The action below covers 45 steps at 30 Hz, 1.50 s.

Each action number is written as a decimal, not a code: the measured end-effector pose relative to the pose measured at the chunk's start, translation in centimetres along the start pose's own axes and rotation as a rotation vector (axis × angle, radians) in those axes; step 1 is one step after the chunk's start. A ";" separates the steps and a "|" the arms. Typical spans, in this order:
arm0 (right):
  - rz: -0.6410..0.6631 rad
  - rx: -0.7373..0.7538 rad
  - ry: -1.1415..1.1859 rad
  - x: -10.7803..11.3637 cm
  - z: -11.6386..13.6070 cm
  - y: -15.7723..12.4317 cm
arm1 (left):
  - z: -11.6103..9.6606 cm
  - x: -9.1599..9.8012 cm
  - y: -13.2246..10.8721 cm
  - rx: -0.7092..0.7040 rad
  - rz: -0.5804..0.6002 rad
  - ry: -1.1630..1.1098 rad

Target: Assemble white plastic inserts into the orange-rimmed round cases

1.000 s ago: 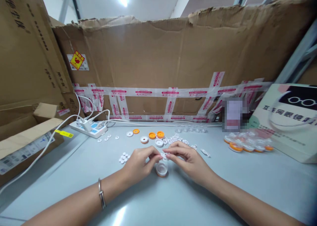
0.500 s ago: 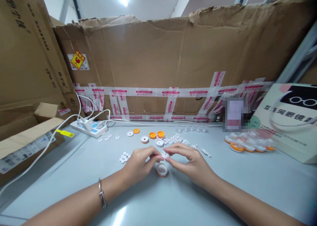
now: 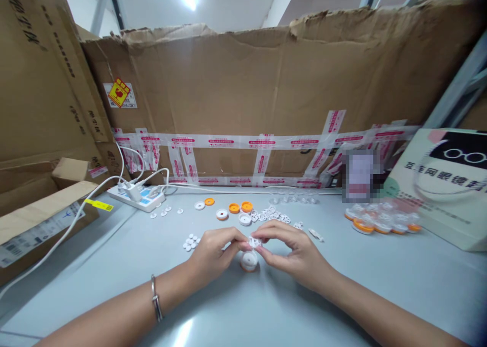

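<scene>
My left hand (image 3: pixel 216 253) and my right hand (image 3: pixel 291 253) meet at the middle of the grey table, fingertips pinched together on a small white perforated plastic piece (image 3: pixel 254 242). Right beneath it stands a small clear round container (image 3: pixel 249 261) with an orange base. My left wrist wears a metal bracelet (image 3: pixel 155 299). A cluster of small white discs (image 3: pixel 190 242) lies just left of my left hand. Behind my hands lie orange and white caps (image 3: pixel 239 208) and a heap of white perforated pieces (image 3: pixel 271 214).
A white power strip (image 3: pixel 137 197) with cables sits at the back left. Finished orange-based containers (image 3: pixel 382 221) are grouped at the right beside a printed box (image 3: pixel 445 184). Taped cardboard walls (image 3: pixel 243 108) close off the back and left; an open carton (image 3: pixel 41 215) stands at left.
My hands have drawn slightly closer and lower over the clear container, still working the white piece between the fingertips. Nothing else has moved.
</scene>
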State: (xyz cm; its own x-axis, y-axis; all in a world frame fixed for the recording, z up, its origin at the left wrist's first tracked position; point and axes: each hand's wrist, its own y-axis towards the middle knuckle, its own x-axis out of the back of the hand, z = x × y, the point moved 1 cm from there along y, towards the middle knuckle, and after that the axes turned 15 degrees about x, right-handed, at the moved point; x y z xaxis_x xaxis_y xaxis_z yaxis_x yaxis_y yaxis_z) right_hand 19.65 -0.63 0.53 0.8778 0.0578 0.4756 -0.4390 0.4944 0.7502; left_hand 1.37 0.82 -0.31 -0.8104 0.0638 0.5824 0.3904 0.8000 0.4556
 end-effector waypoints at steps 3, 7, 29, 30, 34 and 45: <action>0.007 -0.016 0.088 -0.1 -0.1 -0.1 | -0.1 0.1 0.1 -0.014 -0.005 -0.023; -0.017 -0.030 0.151 -0.3 -0.1 -0.1 | -0.1 0.2 0.2 -0.041 -0.008 -0.052; -0.049 -0.079 0.173 -0.6 0.2 -0.2 | -0.3 0.4 -0.2 -0.107 -0.082 -0.029; -0.049 -0.113 0.208 -0.7 0.1 -0.3 | -0.3 0.3 -0.3 -0.105 -0.079 -0.033; -0.038 -0.261 0.379 -0.8 -0.3 -0.3 | -0.1 0.2 -0.3 -0.121 -0.056 -0.049; -0.017 -0.329 0.246 -0.3 -0.5 -0.2 | -0.2 0.0 0.0 -0.067 0.026 -0.003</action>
State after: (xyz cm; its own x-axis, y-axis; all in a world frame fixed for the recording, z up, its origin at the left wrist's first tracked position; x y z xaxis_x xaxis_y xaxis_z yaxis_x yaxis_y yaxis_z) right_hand 19.57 -0.31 -0.05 0.9215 0.2332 0.3105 -0.3744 0.7457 0.5512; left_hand 1.46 0.69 -0.18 -0.8008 0.0860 0.5927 0.4399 0.7560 0.4846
